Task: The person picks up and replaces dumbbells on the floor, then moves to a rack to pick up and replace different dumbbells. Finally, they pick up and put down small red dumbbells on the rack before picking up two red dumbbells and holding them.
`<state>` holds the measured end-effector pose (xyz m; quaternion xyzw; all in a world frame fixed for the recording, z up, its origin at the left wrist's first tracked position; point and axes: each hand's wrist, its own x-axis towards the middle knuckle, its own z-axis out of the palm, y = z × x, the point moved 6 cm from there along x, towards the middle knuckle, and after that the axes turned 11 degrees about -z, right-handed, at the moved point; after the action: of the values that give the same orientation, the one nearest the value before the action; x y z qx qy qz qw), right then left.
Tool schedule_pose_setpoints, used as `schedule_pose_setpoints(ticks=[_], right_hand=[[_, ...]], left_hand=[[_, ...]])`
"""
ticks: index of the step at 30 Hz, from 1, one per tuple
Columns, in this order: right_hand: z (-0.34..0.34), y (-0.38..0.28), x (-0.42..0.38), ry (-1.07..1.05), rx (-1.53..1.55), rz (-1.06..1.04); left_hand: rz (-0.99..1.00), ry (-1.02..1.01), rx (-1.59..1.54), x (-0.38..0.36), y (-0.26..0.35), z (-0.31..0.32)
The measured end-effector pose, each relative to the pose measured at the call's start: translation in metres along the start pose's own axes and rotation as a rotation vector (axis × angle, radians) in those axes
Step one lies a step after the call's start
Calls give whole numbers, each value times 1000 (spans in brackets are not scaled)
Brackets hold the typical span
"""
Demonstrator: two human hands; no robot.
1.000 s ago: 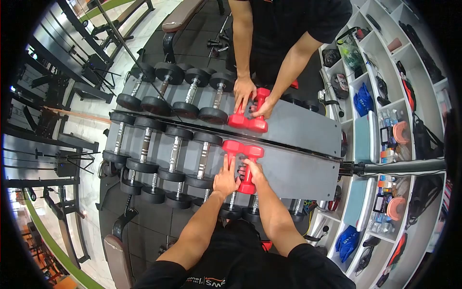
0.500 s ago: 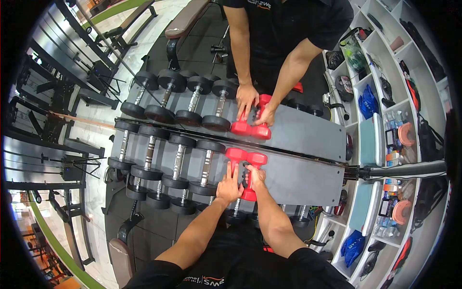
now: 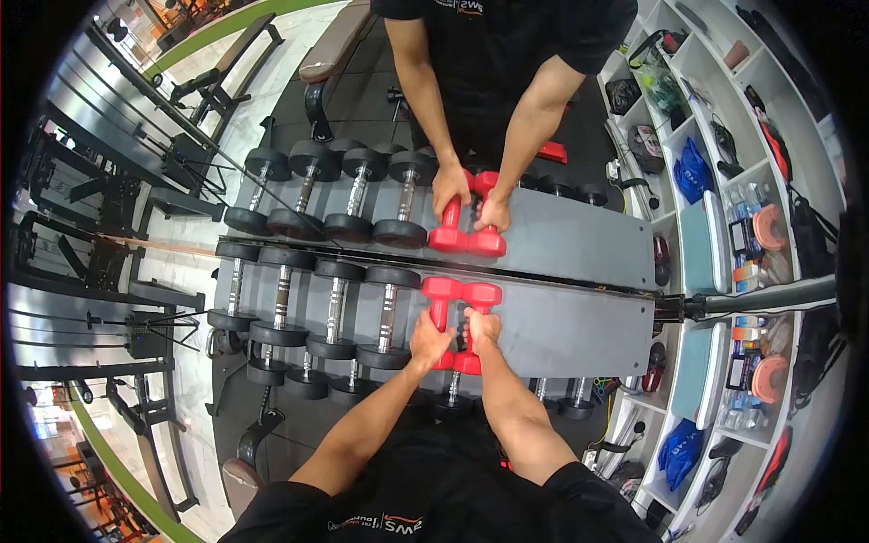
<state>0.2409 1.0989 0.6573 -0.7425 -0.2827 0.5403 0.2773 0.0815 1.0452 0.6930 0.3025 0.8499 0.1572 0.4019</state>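
Two red dumbbells stand side by side on the grey rack shelf, their far heads touching or nearly so. My left hand (image 3: 432, 339) is closed around the handle of the left red dumbbell (image 3: 441, 289). Around the handle of the right red dumbbell (image 3: 482, 294) my right hand (image 3: 482, 328) is wrapped, with its fingers on the inner side. Both hands cover parts of the handles and near heads. Just left of my left hand lies a black and chrome dumbbell (image 3: 387, 312).
Several black dumbbells (image 3: 335, 309) line the shelf (image 3: 570, 335) to the left, with a lower row beneath. A mirror behind the shelf reflects the arms and weights. White shelving (image 3: 634, 425) with bags stands at right, a bench (image 3: 240, 484) at lower left.
My left hand has gone from extended fingers on the left red dumbbell to a closed grip around its handle. My right hand stays on the right one. The view has shifted slightly.
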Motion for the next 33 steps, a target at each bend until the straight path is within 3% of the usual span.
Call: schedule_pose_setpoints(ticks=[3,4,7,19,33], right_hand=[[-1,1,-1,0,-4,-6],[0,2,1,2,0,-15],[0,5,3,8,-13,-7],[-1,5,6,30,-76,-1],[0,8,5,-23,-34,11]], left_hand=[[-185,-102,-226,22,-1,3],[-148,6,-210,32,-4,7],[-261,-280,-485,50,-12,32],[-502,-420,-606,39,4,30],[-470,-231,-487,35,10,18]])
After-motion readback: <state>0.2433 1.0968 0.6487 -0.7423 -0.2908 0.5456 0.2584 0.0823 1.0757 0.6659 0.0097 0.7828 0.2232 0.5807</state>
